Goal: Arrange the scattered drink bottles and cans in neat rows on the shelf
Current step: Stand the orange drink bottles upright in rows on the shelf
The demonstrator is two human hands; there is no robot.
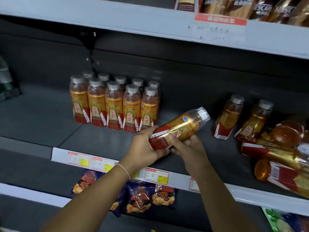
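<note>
tilted gold-and-red plastic drink bottle (175, 129) is gripped by left hand (143, 148) and right hand (187, 146); neat bottle rows (115, 104) could be toppled if swung.

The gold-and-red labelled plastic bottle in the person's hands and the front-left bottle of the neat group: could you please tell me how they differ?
The held gold-and-red plastic bottle is tilted, cap up-right, above the shelf; the front-left row bottle stands upright on the grey shelf. The left hand and right hand grip the first; the second is untouched. Both share the same label and clear grey-capped top.
</note>
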